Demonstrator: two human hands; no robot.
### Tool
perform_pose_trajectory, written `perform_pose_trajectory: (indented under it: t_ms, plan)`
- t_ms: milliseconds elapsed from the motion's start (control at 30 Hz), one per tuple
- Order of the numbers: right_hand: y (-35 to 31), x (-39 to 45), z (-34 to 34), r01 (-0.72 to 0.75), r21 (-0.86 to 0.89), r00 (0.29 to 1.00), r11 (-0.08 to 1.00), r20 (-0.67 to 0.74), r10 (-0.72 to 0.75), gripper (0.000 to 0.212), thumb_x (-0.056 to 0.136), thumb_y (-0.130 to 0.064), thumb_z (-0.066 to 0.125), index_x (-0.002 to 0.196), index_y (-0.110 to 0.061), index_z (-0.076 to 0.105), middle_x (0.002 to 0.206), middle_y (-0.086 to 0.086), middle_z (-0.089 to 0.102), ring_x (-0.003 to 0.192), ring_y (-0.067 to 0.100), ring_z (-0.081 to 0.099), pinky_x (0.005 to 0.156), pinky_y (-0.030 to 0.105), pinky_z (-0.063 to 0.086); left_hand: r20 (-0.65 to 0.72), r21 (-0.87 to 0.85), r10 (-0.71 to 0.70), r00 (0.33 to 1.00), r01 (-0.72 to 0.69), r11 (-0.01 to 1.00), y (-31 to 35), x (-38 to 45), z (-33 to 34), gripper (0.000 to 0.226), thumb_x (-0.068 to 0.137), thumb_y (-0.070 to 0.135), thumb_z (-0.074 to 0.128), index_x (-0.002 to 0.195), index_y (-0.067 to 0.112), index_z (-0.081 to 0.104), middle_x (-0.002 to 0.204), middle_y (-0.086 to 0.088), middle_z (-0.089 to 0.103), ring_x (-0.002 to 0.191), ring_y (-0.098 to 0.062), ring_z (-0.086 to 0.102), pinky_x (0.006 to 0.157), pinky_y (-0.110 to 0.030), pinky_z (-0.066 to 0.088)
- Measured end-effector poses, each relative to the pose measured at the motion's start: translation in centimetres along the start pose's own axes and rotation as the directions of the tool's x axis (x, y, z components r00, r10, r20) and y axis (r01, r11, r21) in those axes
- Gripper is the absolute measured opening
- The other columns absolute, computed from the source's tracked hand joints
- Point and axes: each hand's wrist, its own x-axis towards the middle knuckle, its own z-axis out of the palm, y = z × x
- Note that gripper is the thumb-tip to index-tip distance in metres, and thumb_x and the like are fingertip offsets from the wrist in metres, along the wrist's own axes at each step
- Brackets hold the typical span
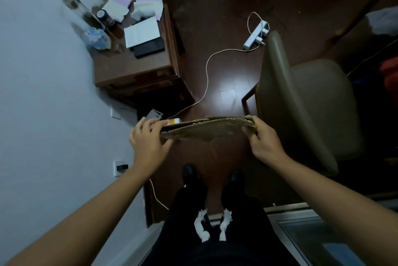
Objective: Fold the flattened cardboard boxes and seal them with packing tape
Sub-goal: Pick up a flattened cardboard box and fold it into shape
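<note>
Your left hand grips left edge of flattened cardboard box, right hand grips right edge. Corrugated brown sheet held level above dark glossy wood floor, padded olive chair right.

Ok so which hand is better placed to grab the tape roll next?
Probably the left hand: the tape roll shows just beyond its fingertips, at that end of the flattened cardboard. The right hand grips the opposite end.
</note>
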Motion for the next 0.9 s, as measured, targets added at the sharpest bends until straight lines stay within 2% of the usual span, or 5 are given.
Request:
perform_pose_trajectory:
  t_ms: [233, 400, 567, 767, 900]
  plan:
    - [-1.7, -0.8, 0.0, 0.01, 0.091, 0.99, 0.996, -0.139, 0.003, 0.016, 0.101, -0.016, 0.054, 0.114, -0.014, 0.064, 0.106, 0.0, 0.065, 0.1, 0.012, 0.059, 0.086, 0.018, 0.043, -0.002, -0.255, -0.112, 0.994, 0.108, 0.961, 0.9, -0.4, -0.6, 0.037, 0.082, 0.016, 0.073, 0.116, 0.028, 0.065, 0.155, -0.009, 0.028, 0.146, -0.035, 0.01, 0.112, -0.059, 0.02]
    - [-2.5, -0.6, 0.1, 0.013, 0.072, 0.993, 0.997, -0.116, -0.005, 0.017, 0.098, -0.005, 0.056, 0.107, -0.018, 0.062, 0.1, -0.002, 0.063, 0.095, 0.013, 0.059, 0.084, 0.023, 0.045, -0.058, -0.331, -0.005, 0.998, -0.014, 0.944, -0.2, 2.3, -2.0, 0.033, 0.081, 0.019, 0.078, 0.112, 0.026, 0.066, 0.155, -0.01, 0.022, 0.144, -0.037, 0.015, 0.111, -0.048, 0.025]
    - [-5.1, 2.4, 0.3, -0.032, 0.142, 0.989, 0.989, -0.142, 0.052, 0.012, 0.099, -0.014, 0.055, 0.107, -0.021, 0.06, 0.099, -0.014, 0.062, 0.095, -0.004, 0.059, 0.084, 0.011, 0.043, -0.142, -0.488, -0.008, 0.99, -0.063, 0.87, -1.8, 7.6, -2.9, 0.094, 0.071, 0.037, 0.085, 0.147, 0.032, 0.03, 0.157, -0.005, 0.007, 0.146, -0.018, 0.013, 0.114, -0.038, 0.027]
    - [-8.1, 8.4, 4.3, -0.127, 0.296, 0.961, 0.947, -0.201, 0.191, 0.019, 0.101, -0.016, 0.051, 0.111, -0.031, 0.057, 0.107, -0.016, 0.063, 0.102, -0.013, 0.057, 0.094, 0.013, 0.043, 0.16, -0.819, -0.192, 0.968, 0.239, 0.521, -3.5, 15.2, -3.7, 0.124, 0.073, 0.023, 0.085, 0.153, 0.033, -0.009, 0.149, 0.001, 0.036, 0.134, -0.009, 0.04, 0.107, -0.027, 0.037]
    - [-9.6, 13.6, 5.5, -0.156, 0.31, 0.937, 0.938, -0.254, 0.24, 0.022, 0.102, -0.016, 0.051, 0.122, -0.025, 0.055, 0.114, -0.013, 0.063, 0.11, 0.0, 0.06, 0.1, 0.031, 0.047, 0.316, -0.744, -0.119, 0.941, 0.324, 0.585, -5.7, 20.0, -3.6, 0.096, 0.08, 0.032, 0.079, 0.152, 0.019, 0.017, 0.144, 0.0, 0.043, 0.134, -0.016, 0.041, 0.104, -0.03, 0.036]
